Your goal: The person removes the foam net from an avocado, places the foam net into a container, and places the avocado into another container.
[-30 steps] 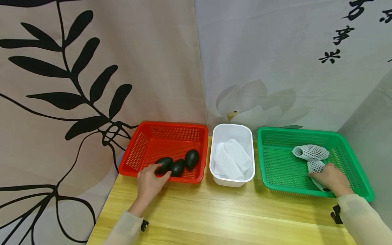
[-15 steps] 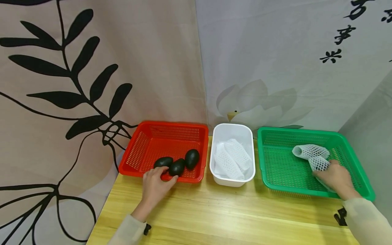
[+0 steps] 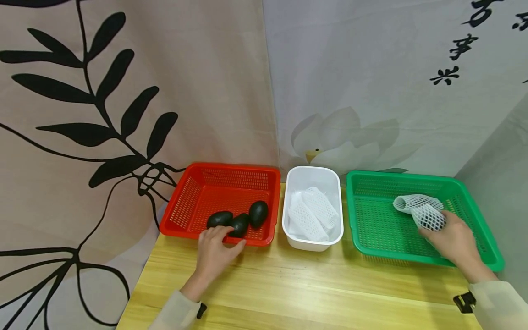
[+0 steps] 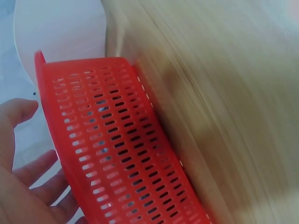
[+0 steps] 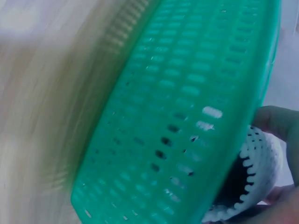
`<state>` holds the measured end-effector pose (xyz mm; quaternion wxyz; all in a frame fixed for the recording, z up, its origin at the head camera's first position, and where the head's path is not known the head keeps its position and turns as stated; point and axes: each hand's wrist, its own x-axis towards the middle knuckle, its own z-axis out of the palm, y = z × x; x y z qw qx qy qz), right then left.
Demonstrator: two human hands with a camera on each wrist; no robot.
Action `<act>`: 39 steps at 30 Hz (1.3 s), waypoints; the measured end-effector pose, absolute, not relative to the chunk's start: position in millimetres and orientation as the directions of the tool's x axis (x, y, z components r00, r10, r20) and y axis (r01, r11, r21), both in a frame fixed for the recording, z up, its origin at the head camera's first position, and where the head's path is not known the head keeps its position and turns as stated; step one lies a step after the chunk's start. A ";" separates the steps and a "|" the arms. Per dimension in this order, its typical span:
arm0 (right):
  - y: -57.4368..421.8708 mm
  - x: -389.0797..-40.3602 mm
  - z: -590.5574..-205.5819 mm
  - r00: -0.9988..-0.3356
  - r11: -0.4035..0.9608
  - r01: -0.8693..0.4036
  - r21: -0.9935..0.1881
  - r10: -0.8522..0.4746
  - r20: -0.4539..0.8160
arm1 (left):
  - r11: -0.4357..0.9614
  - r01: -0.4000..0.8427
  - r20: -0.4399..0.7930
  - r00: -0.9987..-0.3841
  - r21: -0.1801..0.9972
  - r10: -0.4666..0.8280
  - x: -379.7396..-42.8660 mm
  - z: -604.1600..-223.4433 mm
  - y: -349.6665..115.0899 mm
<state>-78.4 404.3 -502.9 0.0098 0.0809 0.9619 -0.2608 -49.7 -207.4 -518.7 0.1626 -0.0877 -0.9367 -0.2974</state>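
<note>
Three dark green avocados (image 3: 258, 214) lie in the front of the red basket (image 3: 183, 231). My left hand (image 3: 216, 254) reaches over the basket's front rim, its fingertips beside the middle avocado (image 3: 239, 224). In the left wrist view, thumb and fingers stand apart with nothing visible between them. My right hand (image 3: 455, 240) grips a white foam net sleeve (image 3: 429, 217) above the green basket (image 3: 383, 240). Something dark shows inside the sleeve's mouth (image 5: 250, 172) in the right wrist view. Another foam net sleeve (image 3: 408, 203) lies behind it in the basket, partly covered.
Between the baskets stands a white bin (image 3: 313, 246) holding several flat foam net sleeves (image 3: 319, 208). All three containers sit on a wooden table (image 3: 313, 288). A printed curtain (image 3: 222, 91) hangs right behind them.
My left hand has slid right along the red basket's front, from the left avocado to the middle one. My right hand has raised and tilted the gripped foam net sleeve, bringing it over the other.
</note>
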 end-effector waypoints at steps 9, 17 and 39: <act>381.3 -71.0 -490.1 -0.992 0.839 0.105 -0.534 0.130 0.009 | 0.805 0.280 0.361 -0.928 0.522 0.089 -49.0 -519.7 -199.5; 362.1 -64.2 -482.9 -0.994 0.831 0.037 -0.555 0.088 0.065 | 0.794 0.330 0.398 -0.909 0.510 0.122 -47.6 -518.9 -191.2; 321.5 -52.6 -477.2 -0.987 0.801 -0.083 -0.593 0.018 0.162 | 0.742 0.444 0.480 -0.857 0.502 0.189 -47.8 -518.1 -167.6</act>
